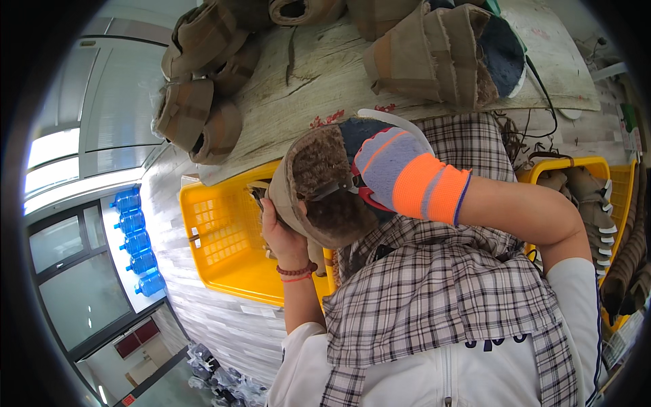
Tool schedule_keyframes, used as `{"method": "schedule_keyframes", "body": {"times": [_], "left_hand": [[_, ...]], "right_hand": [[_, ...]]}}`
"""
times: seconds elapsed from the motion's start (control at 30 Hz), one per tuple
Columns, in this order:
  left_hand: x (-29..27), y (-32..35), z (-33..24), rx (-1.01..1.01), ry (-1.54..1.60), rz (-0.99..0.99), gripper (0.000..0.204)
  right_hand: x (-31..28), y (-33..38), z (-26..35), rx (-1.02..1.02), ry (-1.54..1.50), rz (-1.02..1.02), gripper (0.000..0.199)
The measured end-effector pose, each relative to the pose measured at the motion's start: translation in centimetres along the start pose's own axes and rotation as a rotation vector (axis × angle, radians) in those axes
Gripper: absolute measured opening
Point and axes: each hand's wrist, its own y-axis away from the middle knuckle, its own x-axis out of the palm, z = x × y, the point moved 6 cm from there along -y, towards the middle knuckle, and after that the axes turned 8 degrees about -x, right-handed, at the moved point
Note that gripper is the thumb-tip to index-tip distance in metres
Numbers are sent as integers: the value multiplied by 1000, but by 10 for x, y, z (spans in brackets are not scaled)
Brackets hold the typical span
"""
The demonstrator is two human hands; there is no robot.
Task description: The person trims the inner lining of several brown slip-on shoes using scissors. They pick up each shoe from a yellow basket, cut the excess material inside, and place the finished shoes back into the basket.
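A brown fur-lined cap (317, 154) is held up in front of my lap, its fleecy opening facing me, with dark blue cloth and a pale curved strip at its far right. My bare left hand (285, 239) grips its lower left side, the thumb by the rim. On my right hand (400, 171) is a grey and orange glove, its fingers closed round scissors (371, 198) with red handles. The blades point left into the cap's fleece; whether they touch a thread is too small to tell.
Nested brown caps (434, 57) lie on the worn wooden table (312, 71), with more stacks at its left end. A yellow basket (224, 275) stands under my left arm. Another yellow basket (576, 163) at right holds caps. Blue water bottles (139, 251) line the left wall.
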Motion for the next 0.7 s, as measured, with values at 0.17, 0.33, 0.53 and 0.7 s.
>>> {"method": "schedule_keyframes", "body": {"times": [0.17, 0.33, 0.53, 0.7], "left_hand": [[10, -2, 1, 3, -26, -5, 42], [10, -2, 2, -13, -1, -23, 42], [39, 1, 2, 29, -44, -304, 35], [48, 15, -7, 29, 4, -330, 35]], "right_hand": [[2, -5, 1, 6, 14, 77, 12], [2, -3, 1, 3, 34, 37, 14], [4, 15, -20, 54, -11, -118, 20], [-17, 59, -45, 151, -187, -215, 38]]}}
